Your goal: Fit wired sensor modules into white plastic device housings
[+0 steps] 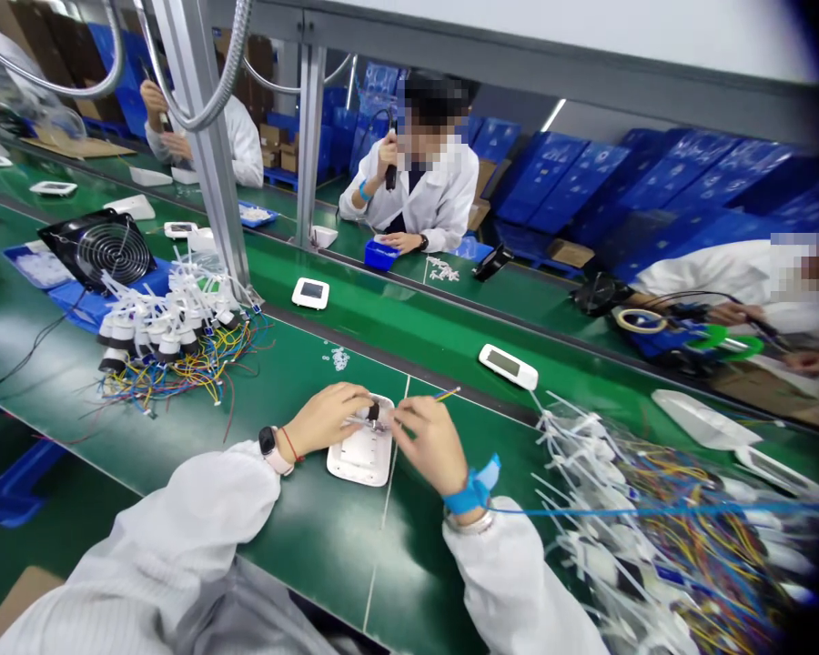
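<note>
A white plastic housing (358, 462) lies on the green table in front of me, with a small black part (374, 412) at its upper end. My left hand (331, 420) reaches over the housing's upper left side, its fingers bent together at the black part. From the right, my right hand (429, 441) comes to the upper right corner, thumb and fingertips pinched close to the same part. Whatever either hand's fingertips hold is too small to make out. Short coloured wires (449, 393) stick out just beyond my right hand.
Bundles of wired white parts lie at left (170, 327) and right (655, 528). Small clear pieces (339, 357) sit ahead. White devices (310, 293) rest on the green belt (409, 332). A black fan (113, 250) stands at left. People in white coats (443, 196) sit opposite.
</note>
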`<state>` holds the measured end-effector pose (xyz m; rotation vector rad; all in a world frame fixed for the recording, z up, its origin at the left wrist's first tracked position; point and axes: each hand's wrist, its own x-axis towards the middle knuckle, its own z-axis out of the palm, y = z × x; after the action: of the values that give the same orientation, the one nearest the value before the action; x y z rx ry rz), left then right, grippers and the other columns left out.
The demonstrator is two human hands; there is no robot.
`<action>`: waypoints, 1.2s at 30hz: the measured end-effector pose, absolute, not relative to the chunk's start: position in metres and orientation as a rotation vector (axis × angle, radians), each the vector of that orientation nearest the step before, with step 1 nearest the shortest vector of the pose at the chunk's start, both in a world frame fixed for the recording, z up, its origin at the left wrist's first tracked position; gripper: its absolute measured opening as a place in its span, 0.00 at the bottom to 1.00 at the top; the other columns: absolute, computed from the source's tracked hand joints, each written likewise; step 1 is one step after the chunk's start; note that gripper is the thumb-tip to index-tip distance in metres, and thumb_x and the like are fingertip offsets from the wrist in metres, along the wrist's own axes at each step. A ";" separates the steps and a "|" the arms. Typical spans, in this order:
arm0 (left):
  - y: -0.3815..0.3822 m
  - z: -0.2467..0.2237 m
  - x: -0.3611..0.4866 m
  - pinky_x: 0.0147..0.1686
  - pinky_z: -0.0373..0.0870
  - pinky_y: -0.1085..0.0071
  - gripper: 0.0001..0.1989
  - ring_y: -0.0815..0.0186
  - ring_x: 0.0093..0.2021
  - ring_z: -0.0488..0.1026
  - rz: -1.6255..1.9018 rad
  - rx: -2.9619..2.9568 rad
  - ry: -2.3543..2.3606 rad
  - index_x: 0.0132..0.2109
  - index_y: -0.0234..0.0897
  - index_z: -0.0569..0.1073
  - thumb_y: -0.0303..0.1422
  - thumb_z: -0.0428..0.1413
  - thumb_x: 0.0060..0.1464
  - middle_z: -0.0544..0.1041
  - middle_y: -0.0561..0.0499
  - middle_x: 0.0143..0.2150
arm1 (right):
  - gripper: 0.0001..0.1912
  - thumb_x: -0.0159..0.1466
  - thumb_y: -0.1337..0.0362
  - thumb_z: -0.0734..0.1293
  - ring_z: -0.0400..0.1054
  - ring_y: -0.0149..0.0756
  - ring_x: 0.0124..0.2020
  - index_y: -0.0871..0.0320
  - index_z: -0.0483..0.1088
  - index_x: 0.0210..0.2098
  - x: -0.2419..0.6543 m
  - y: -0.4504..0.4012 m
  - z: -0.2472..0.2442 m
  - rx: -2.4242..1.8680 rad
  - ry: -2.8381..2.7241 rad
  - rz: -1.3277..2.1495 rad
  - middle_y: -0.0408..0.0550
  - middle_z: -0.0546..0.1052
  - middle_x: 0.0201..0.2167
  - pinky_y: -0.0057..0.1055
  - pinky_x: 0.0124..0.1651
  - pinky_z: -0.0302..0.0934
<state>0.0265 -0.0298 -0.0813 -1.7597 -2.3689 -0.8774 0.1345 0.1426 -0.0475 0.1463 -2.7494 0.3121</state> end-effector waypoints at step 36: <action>-0.064 -0.076 -0.038 0.36 0.71 0.66 0.24 0.64 0.33 0.72 -2.377 -0.482 -2.166 0.45 0.33 0.69 0.44 0.58 0.43 0.73 0.47 0.36 | 0.13 0.64 0.61 0.61 0.67 0.32 0.36 0.62 0.65 0.45 -0.098 0.212 -0.025 -0.627 -2.414 1.669 0.49 0.70 0.40 0.33 0.37 0.66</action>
<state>-0.0384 -0.0642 -0.0756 -0.4825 -2.1657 -2.3773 -0.0979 0.2120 -0.0248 -0.6273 -2.4136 1.6693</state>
